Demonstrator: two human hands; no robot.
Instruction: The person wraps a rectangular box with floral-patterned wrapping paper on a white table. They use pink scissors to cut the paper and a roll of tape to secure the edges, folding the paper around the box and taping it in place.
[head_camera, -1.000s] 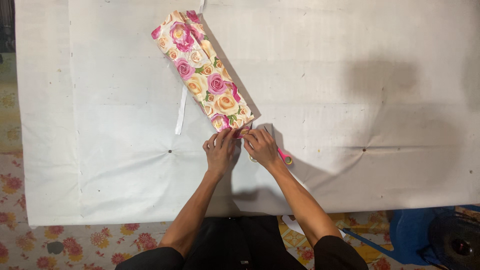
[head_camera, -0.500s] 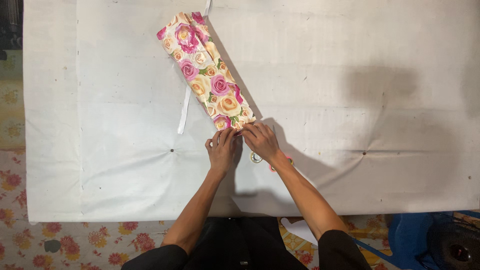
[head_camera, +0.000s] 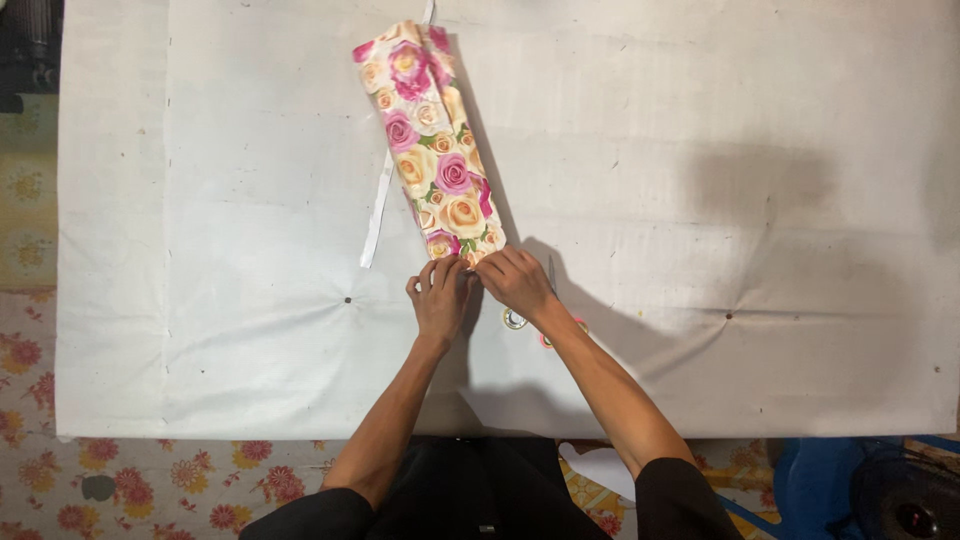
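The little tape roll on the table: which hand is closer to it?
Right. The right hand sits just above the tape roll, its wrist beside it. The left hand is farther off, on its other side.

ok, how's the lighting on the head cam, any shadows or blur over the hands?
Head view: even light, sharp, no glare. A soft shadow falls on the white sheet at right; the arms cast shadows beside the right hand and left hand. The floral package is clearly lit.

I take this for a home. A white padded mat (head_camera: 700, 200) lies on a flower-patterned floor covering (head_camera: 150, 480), and I see a fan (head_camera: 900, 500) at its edge.
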